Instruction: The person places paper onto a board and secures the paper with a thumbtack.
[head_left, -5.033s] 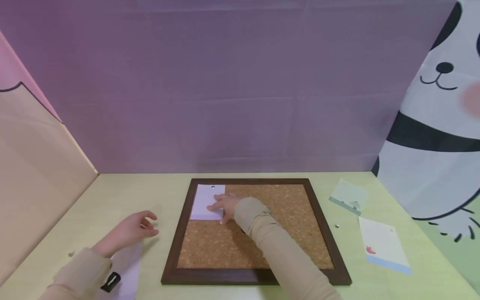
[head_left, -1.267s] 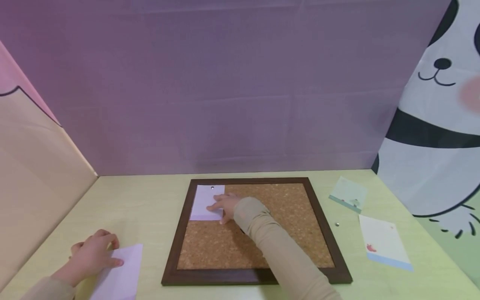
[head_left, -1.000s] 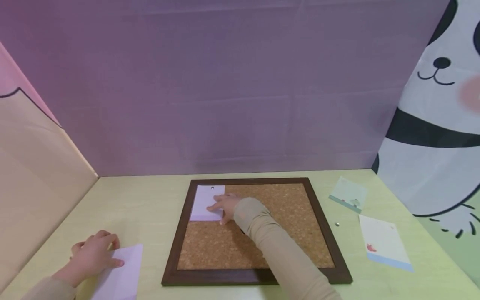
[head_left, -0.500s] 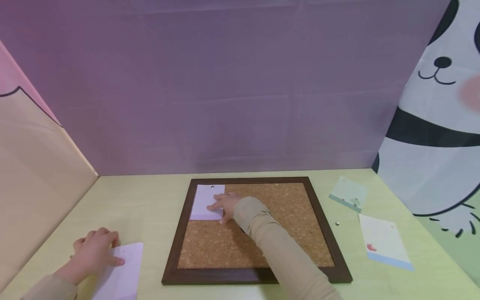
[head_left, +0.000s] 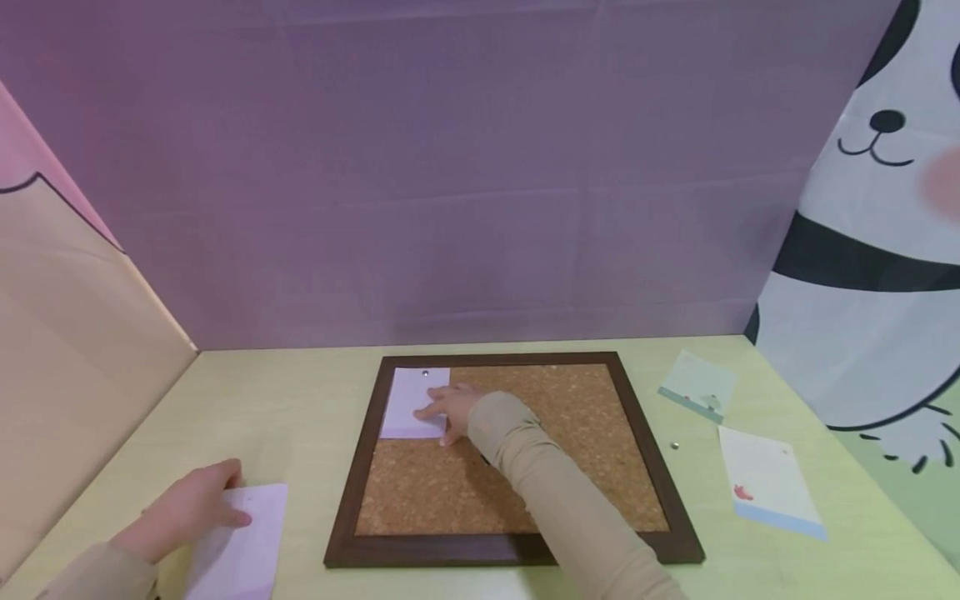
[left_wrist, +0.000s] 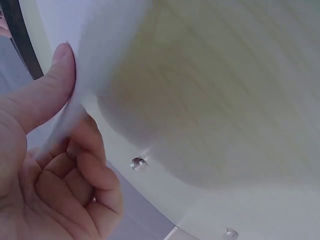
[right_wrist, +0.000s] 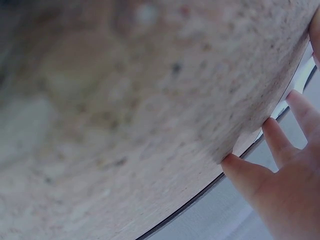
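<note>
At the left, my left hand (head_left: 191, 504) pinches the edge of a pale sheet of paper (head_left: 251, 542) lying on the table. In the left wrist view the thumb is on top of the paper (left_wrist: 102, 35), with the other fingers of the left hand (left_wrist: 55, 150) curled underneath. My right hand (head_left: 452, 408) rests with spread fingers on a pale note (head_left: 405, 408) in the far left corner of the corkboard (head_left: 435, 492). A pushpin (head_left: 425, 372) stands at that note's top edge. In the right wrist view the right hand's fingertips (right_wrist: 231, 159) touch the board's surface.
Right of the corkboard are a greenish note (head_left: 699, 383), a white note with a blue strip (head_left: 771, 479) and a small pin (head_left: 675, 446). Clear pins (left_wrist: 138, 163) lie near the left hand. A purple curtain (head_left: 480, 183) closes the back.
Since five seconds ago my left hand has moved down and left from above the table to the paper's edge. Lately its fingers have slid under the sheet. The right hand has stayed put.
</note>
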